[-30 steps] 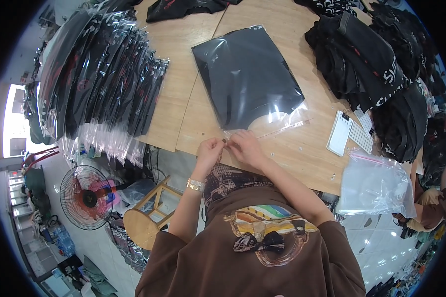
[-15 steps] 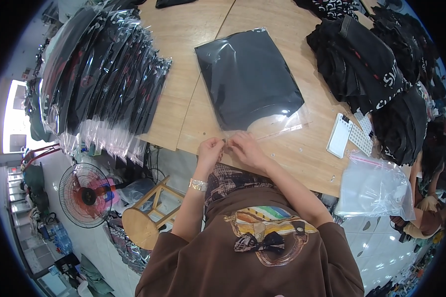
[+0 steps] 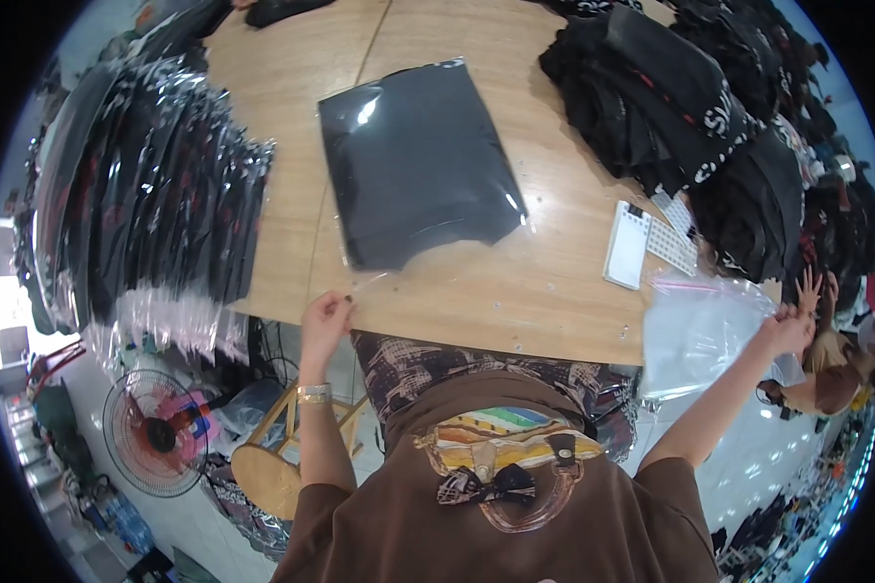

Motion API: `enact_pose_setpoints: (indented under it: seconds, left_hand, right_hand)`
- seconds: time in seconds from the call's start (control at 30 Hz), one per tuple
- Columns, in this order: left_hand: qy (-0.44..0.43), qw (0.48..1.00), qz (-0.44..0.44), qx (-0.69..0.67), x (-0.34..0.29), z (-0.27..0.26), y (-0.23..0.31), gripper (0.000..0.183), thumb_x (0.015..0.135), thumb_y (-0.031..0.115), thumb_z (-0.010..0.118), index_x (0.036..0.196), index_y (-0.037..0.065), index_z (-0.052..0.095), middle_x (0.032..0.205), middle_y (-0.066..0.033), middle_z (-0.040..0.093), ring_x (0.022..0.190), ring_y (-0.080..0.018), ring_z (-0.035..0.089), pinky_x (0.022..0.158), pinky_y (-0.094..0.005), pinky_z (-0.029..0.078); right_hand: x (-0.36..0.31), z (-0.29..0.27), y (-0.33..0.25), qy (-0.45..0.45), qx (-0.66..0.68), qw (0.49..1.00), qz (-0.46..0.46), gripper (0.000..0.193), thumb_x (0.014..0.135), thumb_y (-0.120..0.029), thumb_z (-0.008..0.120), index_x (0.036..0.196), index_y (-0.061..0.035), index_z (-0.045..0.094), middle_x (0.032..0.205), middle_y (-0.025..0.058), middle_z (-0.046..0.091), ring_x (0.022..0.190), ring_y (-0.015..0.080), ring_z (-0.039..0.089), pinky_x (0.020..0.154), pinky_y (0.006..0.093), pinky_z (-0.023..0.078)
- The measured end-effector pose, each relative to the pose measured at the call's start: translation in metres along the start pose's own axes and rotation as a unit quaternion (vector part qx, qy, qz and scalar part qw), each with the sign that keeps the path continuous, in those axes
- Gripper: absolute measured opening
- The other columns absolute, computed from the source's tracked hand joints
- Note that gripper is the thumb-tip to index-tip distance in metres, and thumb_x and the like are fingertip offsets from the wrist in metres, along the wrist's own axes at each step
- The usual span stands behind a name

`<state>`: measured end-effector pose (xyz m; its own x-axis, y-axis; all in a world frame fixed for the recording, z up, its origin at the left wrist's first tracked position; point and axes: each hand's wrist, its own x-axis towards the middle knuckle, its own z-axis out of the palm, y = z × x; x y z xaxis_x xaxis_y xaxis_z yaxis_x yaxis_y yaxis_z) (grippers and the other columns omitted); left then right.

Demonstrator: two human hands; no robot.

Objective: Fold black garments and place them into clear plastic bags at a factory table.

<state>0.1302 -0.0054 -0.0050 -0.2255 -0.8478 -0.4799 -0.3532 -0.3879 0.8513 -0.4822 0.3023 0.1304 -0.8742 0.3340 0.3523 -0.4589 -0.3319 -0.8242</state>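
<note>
A folded black garment in a clear plastic bag (image 3: 413,165) lies flat on the table, the bag's see-through end toward me. Just off that end, at the table's front edge, my left hand (image 3: 329,319) is closed in a pinch. Thin clear film shows between its fingertips and the bag, but what they hold cannot be made out. My right arm reaches far out to the right. Beyond the outer edge of a stack of clear empty bags (image 3: 700,335), my right hand (image 3: 789,328) has its fingers drawn together; anything in them is hidden.
Bagged black garments (image 3: 156,194) stand in a dense row at the left. Black clothes (image 3: 651,97) are heaped at the right, near a white box (image 3: 628,245) and a sticker sheet (image 3: 673,243). Another person's spread hand (image 3: 809,288) is beyond my right hand. A fan (image 3: 156,432) and stool (image 3: 267,476) stand below left.
My hands were together at the bag's near end. My right hand has swung far right past the clear bags, while my left stays near the bag. The whole view has shifted.
</note>
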Motion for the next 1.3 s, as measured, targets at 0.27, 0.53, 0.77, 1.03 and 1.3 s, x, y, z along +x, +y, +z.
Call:
enact_pose_setpoints:
  seconds: [0.27, 0.53, 0.77, 1.03, 1.3]
  left_hand:
    - [0.204, 0.924, 0.225, 0.231, 0.001, -0.001, 0.017, 0.015, 0.075, 0.002, 0.06, 0.09, 0.004, 0.059, 0.083, -0.0077, 0.057, 0.072, -0.0167, 0.056, 0.061, -0.0268, 0.047]
    - [0.0, 0.676, 0.573, 0.464, 0.027, -0.013, 0.033, 0.02, 0.065, 0.004, 0.064, 0.083, 0.009, 0.059, 0.097, -0.0047, 0.057, 0.096, -0.0239, 0.054, 0.082, -0.039, 0.043]
    - [-0.052, 0.656, 0.582, 0.477, 0.035, -0.028, 0.034, 0.015, 0.066, 0.006, 0.061, 0.081, 0.007, 0.058, 0.093, -0.0037, 0.06, 0.095, -0.0227, 0.055, 0.08, -0.0371, 0.044]
    - [-0.039, 0.828, 0.415, 0.376, 0.021, -0.024, 0.029, 0.009, 0.073, 0.004, 0.059, 0.082, 0.005, 0.06, 0.081, -0.0044, 0.063, 0.079, -0.0221, 0.055, 0.068, -0.0315, 0.047]
    - [-0.006, 0.972, 0.174, 0.155, 0.028, -0.014, 0.008, 0.011, 0.083, 0.012, 0.057, 0.083, 0.002, 0.059, 0.077, -0.0036, 0.063, 0.067, -0.0105, 0.053, 0.063, -0.0234, 0.042]
  right_hand:
    - [-0.149, 0.049, -0.014, -0.464, -0.557, 0.585, -0.364, 0.047, 0.066, -0.029, 0.074, 0.107, -0.0125, 0.06, 0.116, 0.0117, 0.053, 0.109, 0.0303, 0.047, 0.091, 0.0427, 0.036]
    - [-0.298, 0.09, 0.071, -0.743, -0.166, 0.504, -0.408, 0.023, 0.071, -0.011, 0.057, 0.094, -0.006, 0.056, 0.115, 0.0111, 0.053, 0.11, 0.027, 0.048, 0.092, 0.0421, 0.038]
    - [-0.299, 0.104, 0.085, -0.769, -0.095, 0.455, -0.439, 0.025, 0.069, -0.012, 0.058, 0.093, -0.0073, 0.056, 0.108, 0.0068, 0.056, 0.107, 0.0224, 0.051, 0.089, 0.0376, 0.039]
    - [-0.307, 0.098, 0.084, -0.794, -0.176, 0.564, -0.144, 0.013, 0.078, -0.01, 0.056, 0.089, -0.009, 0.063, 0.091, 0.0039, 0.061, 0.102, 0.0211, 0.052, 0.09, 0.0367, 0.032]
    - [-0.316, 0.119, 0.093, -0.769, -0.241, 0.588, -0.066, 0.017, 0.084, -0.016, 0.048, 0.078, -0.0083, 0.063, 0.077, 0.0043, 0.06, 0.086, 0.0206, 0.052, 0.087, 0.0363, 0.031]
